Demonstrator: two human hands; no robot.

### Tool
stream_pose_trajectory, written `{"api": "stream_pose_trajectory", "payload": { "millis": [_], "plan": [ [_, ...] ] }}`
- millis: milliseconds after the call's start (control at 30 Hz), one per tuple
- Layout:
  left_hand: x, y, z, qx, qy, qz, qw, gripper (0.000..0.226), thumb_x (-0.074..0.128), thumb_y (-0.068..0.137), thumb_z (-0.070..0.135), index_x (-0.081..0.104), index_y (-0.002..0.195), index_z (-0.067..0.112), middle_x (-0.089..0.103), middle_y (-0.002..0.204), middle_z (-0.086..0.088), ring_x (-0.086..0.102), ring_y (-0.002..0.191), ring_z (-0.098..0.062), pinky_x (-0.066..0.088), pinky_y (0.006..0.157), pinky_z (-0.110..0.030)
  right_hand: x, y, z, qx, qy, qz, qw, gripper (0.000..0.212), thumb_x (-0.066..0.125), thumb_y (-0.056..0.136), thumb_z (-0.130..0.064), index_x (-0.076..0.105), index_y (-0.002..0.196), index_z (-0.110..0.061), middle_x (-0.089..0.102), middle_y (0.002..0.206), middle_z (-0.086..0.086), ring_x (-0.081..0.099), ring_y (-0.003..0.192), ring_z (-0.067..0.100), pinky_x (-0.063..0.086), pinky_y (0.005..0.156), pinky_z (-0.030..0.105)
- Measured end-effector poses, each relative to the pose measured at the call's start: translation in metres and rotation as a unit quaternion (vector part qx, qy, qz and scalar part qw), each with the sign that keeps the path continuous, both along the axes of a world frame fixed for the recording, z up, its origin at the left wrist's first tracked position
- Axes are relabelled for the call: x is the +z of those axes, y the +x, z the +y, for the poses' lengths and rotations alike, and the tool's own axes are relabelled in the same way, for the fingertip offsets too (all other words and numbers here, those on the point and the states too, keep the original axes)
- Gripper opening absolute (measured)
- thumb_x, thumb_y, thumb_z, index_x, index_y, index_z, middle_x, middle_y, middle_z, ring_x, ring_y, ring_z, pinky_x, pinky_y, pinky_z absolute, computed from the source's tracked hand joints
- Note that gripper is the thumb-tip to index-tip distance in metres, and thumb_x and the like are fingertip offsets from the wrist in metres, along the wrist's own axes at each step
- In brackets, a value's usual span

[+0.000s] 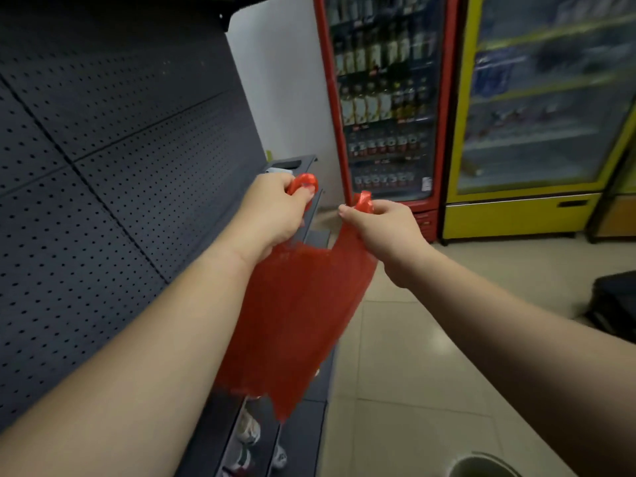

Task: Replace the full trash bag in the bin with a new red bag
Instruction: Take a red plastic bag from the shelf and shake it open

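A thin red plastic bag [296, 318] hangs flat in front of me, held up by its two handles. My left hand [275, 211] is closed on the left handle loop. A little to the right, my right hand [382, 225] pinches the right handle. The bag's lower edge dangles over the bottom shelf. At the lower right edge of the view shows the grey rim of a round bin [481, 464]; its inside is hidden.
A dark perforated shelf unit [103, 166] fills the left, with small items on its lowest shelf [247, 442]. A red drinks fridge [385, 98] and a yellow fridge [537, 115] stand ahead. A dark object [612, 301] lies on the tiled floor at right.
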State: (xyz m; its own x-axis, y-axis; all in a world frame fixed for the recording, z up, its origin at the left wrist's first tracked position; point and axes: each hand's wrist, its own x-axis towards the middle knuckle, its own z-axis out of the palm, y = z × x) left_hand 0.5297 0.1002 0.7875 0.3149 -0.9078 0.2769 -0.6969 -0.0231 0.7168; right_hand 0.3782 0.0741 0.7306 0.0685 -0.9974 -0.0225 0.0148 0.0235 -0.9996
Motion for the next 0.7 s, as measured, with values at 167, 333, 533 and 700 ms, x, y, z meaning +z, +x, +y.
{"api": "stream_pose_trajectory", "payload": {
  "millis": [167, 333, 533, 700],
  "plan": [
    [-0.016, -0.067, 0.011, -0.030, 0.004, 0.050, 0.998, 0.025, 0.060, 0.093, 0.034, 0.067, 0.073, 0.020, 0.063, 0.050, 0.004, 0.055, 0.039, -0.004, 0.047, 0.049, -0.025, -0.006, -0.094, 0.019, -0.033, -0.042, 0.072, 0.996, 0.016, 0.080, 0.078, -0.036, 0.078, 0.075, -0.020, 0.075, 0.070, -0.002, 0.067, 0.065, 0.012, 0.057, 0.065, 0.037],
    [-0.062, -0.139, 0.027, -0.040, 0.024, 0.078, 0.996, 0.025, 0.062, 0.092, 0.032, 0.066, 0.070, 0.020, 0.065, 0.053, 0.002, 0.050, 0.036, 0.000, 0.038, 0.040, -0.015, -0.046, -0.182, 0.037, -0.024, -0.051, 0.150, 0.987, 0.014, 0.078, 0.081, -0.034, 0.076, 0.077, -0.021, 0.073, 0.070, -0.004, 0.067, 0.067, 0.015, 0.057, 0.066, 0.037],
    [-0.130, -0.215, 0.046, -0.012, 0.076, 0.114, 0.990, 0.025, 0.060, 0.095, 0.027, 0.065, 0.072, 0.018, 0.067, 0.063, 0.001, 0.054, 0.039, 0.005, 0.038, 0.038, -0.011, -0.095, -0.278, 0.048, 0.001, -0.031, 0.223, 0.974, 0.010, 0.075, 0.085, -0.031, 0.074, 0.080, -0.023, 0.075, 0.079, -0.002, 0.073, 0.079, 0.021, 0.061, 0.072, 0.040],
    [-0.194, -0.256, 0.057, 0.003, 0.107, 0.147, 0.983, 0.025, 0.060, 0.094, 0.026, 0.065, 0.070, 0.019, 0.068, 0.062, 0.003, 0.057, 0.045, 0.006, 0.040, 0.042, -0.008, -0.145, -0.333, 0.059, 0.034, 0.001, 0.274, 0.961, 0.009, 0.073, 0.088, -0.030, 0.072, 0.081, -0.025, 0.074, 0.082, -0.004, 0.071, 0.080, 0.014, 0.060, 0.077, 0.037]
  ]
}}
